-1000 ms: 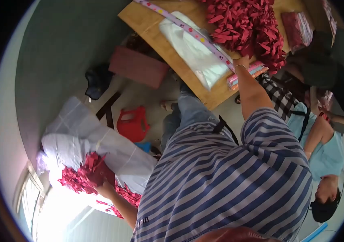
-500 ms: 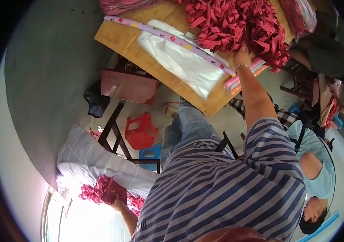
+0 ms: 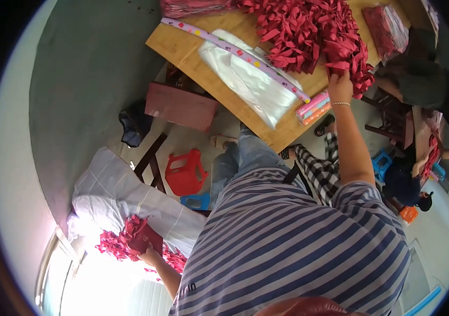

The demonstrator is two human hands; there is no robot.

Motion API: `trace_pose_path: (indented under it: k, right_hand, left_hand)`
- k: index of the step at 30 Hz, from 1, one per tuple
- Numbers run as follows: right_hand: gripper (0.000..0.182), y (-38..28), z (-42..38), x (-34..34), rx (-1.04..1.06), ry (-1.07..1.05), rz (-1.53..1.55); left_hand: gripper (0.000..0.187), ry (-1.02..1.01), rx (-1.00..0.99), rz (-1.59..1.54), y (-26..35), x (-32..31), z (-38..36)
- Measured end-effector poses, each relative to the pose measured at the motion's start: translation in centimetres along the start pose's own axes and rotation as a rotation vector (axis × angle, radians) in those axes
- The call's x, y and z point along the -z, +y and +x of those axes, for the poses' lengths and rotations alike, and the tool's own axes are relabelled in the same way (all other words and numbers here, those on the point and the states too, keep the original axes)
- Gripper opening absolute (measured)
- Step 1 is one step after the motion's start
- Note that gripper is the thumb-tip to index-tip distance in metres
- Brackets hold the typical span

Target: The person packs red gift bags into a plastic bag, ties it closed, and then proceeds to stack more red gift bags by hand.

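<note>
My left hand [image 3: 152, 257] is closed on the edge of a flat dark red bag-like piece [image 3: 150, 239] with a small pale print. Loose red ribbon strips [image 3: 116, 245] lie against it, over a light cloth. Over the wooden table, my right hand [image 3: 341, 87], a bracelet at its wrist, has its fingers closed at the near edge of a big heap of red ribbon strips [image 3: 293, 31]. It grips some of those strips; the fingertips are partly hidden. Beside that hand lie pink and orange wrapped rolls [image 3: 314, 108].
On the table [image 3: 174, 45] are a long patterned roll [image 3: 235, 51], white plastic sheets [image 3: 245, 87] and a bagged red bundle [image 3: 385, 31]. A red stool [image 3: 185, 171] and a pale cloth-covered surface [image 3: 114, 176] stand left. Other people [image 3: 406, 176] are at the right.
My right hand has shifted right and a little down along the heap's edge, with strips in its fingers. My left hand stays on the red piece. The person in light blue has left the view.
</note>
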State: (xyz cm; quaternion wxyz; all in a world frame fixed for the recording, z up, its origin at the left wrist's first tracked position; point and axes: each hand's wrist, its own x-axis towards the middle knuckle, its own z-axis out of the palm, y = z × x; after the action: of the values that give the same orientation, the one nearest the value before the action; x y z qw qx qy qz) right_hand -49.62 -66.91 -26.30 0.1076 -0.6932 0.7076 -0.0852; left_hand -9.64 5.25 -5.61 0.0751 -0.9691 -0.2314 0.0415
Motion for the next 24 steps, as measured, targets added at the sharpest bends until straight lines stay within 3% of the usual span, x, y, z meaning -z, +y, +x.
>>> trace_pose_path:
  k: [4, 6, 8, 11, 15, 16, 17, 21, 24]
  right_hand:
    - [0.042, -3.9, -2.1, 5.2, 0.050, -0.089, 0.495]
    - [0.036, -9.2, -5.2, 7.0, -0.096, -0.185, 0.879]
    - [0.029, -13.1, -7.1, 7.6, -0.124, -0.498, 1.200]
    - [0.030, -23.1, -13.0, 9.6, 0.036, -0.914, 1.326]
    - [0.026, -33.4, -22.1, 7.8, 0.339, -1.381, 0.973]
    - [0.026, -36.3, -25.3, 7.9, 0.395, -1.494, 0.921]
    - [0.026, -38.3, -28.3, 8.1, 0.439, -1.587, 0.864]
    - [0.028, -43.2, -38.2, 6.4, 0.927, -1.705, 0.658]
    - [0.030, -45.1, -43.4, 7.1, 0.949, -1.786, 0.513]
  left_hand:
    - [0.084, -0.123, -0.034, -0.036, 2.7, 2.7, -2.0]
    - [0.084, -0.135, -0.081, 0.014, 1.6, 2.1, -1.1]
    - [0.083, -0.128, -0.123, 0.031, -0.1, 2.0, -0.2]
    - [0.084, -0.197, -0.077, 0.124, -0.5, 1.3, 0.8]
    - [0.063, -0.181, -0.157, -0.061, 0.6, 3.6, 0.5]
    - [0.066, -0.074, -0.272, -0.111, -1.8, 0.7, 2.7]
    - [0.071, -0.133, -0.266, -0.142, -0.8, 3.1, 2.4]
    - [0.066, -0.277, -0.117, -0.215, -4.3, 1.9, 5.3]
    - [0.062, -0.308, -0.099, -0.290, -5.5, 1.8, 5.8]
